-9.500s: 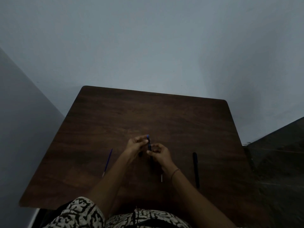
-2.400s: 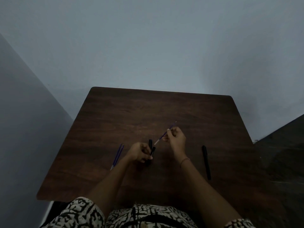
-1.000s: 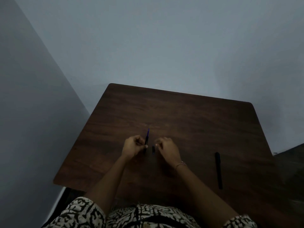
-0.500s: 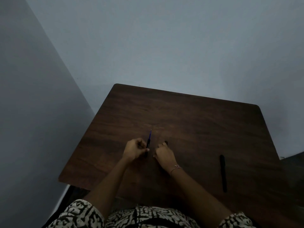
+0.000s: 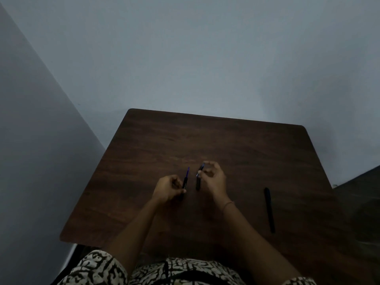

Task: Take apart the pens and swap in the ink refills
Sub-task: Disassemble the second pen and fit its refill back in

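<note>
Gripping pen parts (image 5: 184,183) (image 5: 198,183), both hands (image 5: 168,188) (image 5: 212,178).

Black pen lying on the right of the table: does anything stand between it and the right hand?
Nothing visible does. Only bare table lies between the right hand and the black pen. The right hand is not free, though: its fingers pinch a dark pen piece.
</note>
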The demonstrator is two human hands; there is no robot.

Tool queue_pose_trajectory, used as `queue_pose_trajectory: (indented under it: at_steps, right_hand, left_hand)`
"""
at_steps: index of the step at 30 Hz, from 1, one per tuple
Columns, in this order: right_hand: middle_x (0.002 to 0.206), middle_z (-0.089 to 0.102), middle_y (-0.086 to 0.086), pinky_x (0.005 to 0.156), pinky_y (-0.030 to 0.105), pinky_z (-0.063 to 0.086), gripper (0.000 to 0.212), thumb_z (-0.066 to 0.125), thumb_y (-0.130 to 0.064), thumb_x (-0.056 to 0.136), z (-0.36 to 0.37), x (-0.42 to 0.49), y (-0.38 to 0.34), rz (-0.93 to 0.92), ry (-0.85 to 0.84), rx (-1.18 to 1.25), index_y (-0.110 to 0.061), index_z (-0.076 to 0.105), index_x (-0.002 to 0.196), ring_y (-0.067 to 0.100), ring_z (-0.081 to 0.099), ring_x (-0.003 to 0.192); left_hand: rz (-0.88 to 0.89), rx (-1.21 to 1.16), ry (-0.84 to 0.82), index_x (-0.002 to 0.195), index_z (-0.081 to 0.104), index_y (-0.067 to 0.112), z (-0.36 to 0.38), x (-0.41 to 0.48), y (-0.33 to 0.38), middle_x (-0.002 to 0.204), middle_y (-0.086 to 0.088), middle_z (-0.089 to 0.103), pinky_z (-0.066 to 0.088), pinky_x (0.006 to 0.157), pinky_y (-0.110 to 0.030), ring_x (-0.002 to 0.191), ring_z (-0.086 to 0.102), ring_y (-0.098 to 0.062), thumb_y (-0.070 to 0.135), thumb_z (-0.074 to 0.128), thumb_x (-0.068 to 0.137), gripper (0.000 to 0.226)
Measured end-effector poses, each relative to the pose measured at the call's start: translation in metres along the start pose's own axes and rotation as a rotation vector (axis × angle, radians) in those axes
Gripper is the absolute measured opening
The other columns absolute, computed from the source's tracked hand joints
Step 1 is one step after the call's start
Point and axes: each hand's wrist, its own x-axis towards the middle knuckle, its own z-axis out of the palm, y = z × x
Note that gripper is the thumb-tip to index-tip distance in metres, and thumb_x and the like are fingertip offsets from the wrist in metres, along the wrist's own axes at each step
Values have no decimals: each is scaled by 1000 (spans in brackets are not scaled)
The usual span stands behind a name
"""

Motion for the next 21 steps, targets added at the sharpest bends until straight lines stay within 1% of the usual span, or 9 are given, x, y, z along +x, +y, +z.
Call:
queue_pose_trajectory:
  at_steps: [1, 3, 4, 6, 10, 13, 15, 18, 21]
  right_hand:
    - [97, 68, 6, 75, 28, 55, 36, 71, 0, 77, -2, 1, -4, -8, 13, 59, -15, 58, 108, 17, 65, 89]
    - [91, 67, 3, 64, 22, 56, 35, 70, 0, 78, -4, 1, -12, -32, 15, 160, -14, 58, 108, 13, 67, 83]
    - [88, 67, 2, 60, 18, 55, 34, 70, 0, 79, -5, 1, -15, -43, 13, 203, -14, 58, 107, 11, 67, 79]
    - [87, 68, 2, 57, 16, 54, 33, 69, 2, 79, -7, 1, -19, -59, 16, 245, -16, 58, 104, 10, 68, 76]
    - [90, 66, 6, 62, 21, 57, 34, 68, 3, 79, -10, 3, -20, -60, 12, 238, -17, 57, 104, 15, 68, 80]
    - [84, 63, 2, 58, 19, 57, 33, 69, 3, 78, -12, 2, -16, -64, -1, 218, -19, 58, 101, 14, 67, 77]
    - [81, 63, 0, 59, 22, 57, 33, 70, 3, 78, -11, 1, -13, -67, -20, 202, -19, 59, 99, 17, 67, 77]
    - [80, 64, -2, 68, 30, 59, 33, 70, 1, 78, -10, 0, -10, -93, -9, 185, -22, 59, 99, 20, 69, 81]
    - [89, 67, 4, 78, 39, 58, 35, 70, 0, 78, -11, 1, -14, -100, 30, 204, -21, 58, 103, 26, 69, 89]
  left_hand:
    - [17, 13, -15, 72, 58, 24, 2, 1, 1, 74, 10, 64, 47, 62, -17, 73, 62, -6, 18, 80, 69, 24]
    - [43, 37, -49, 75, 58, 24, 5, 3, 4, 77, 10, 64, 49, 67, -20, 76, 63, -6, 18, 80, 70, 23]
    - [51, 53, -65, 78, 59, 23, 6, 4, 5, 80, 9, 65, 52, 71, -23, 79, 63, -6, 18, 79, 70, 22]
    - [73, 91, -84, 82, 61, 23, 8, 6, 7, 84, 8, 67, 54, 77, -29, 82, 64, -7, 19, 78, 71, 21]
    - [103, 123, -107, 81, 58, 27, 8, 7, 11, 86, 8, 66, 55, 79, -30, 83, 63, -6, 20, 76, 73, 21]
    - [110, 115, -111, 78, 55, 31, 9, 6, 13, 85, 8, 65, 54, 78, -28, 83, 62, -4, 19, 75, 74, 24]
    - [113, 120, -114, 78, 54, 31, 10, 5, 13, 87, 8, 64, 54, 78, -28, 84, 62, -5, 19, 75, 74, 24]
    - [112, 135, -97, 76, 55, 31, 11, 5, 15, 86, 9, 65, 55, 79, -30, 84, 63, -7, 19, 76, 73, 25]
    - [103, 142, -96, 74, 53, 31, 12, 4, 16, 85, 9, 64, 54, 78, -28, 85, 62, -7, 18, 76, 74, 26]
